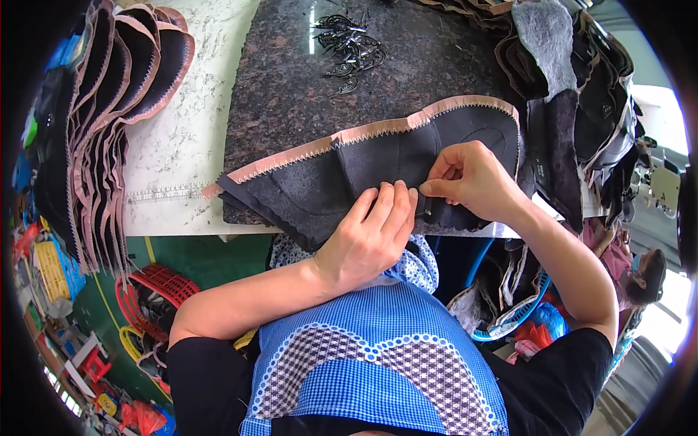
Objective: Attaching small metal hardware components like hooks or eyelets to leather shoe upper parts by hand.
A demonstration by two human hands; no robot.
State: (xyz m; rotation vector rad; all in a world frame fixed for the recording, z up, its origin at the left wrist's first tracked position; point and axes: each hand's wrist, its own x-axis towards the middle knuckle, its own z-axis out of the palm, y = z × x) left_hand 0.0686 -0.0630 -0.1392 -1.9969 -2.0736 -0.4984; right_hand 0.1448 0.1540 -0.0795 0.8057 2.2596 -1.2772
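A black boot upper piece (305, 178) with zigzag-stitched pinkish edging lies on a dark speckled stone slab (291, 73). My left hand (374, 229) rests on its near edge, fingers stretched out together and pressing down; the thumb is hidden. Just to the right, my right hand (469, 178) is closed in a pinch of thumb and index finger against the piece, by the left fingertips. What sits in that pinch is too small to make out. A small metal bit (427, 213), possibly a zip slider, shows just below the right fingertips.
Small dark metal parts (349, 51) are heaped at the slab's far side. Edged black pieces (109, 94) hang in a stack at the left of the white table (174, 145). More dark pieces and grey fleece (545, 43) crowd the right. Baskets (160, 287) stand below; another person (640, 272) is at right.
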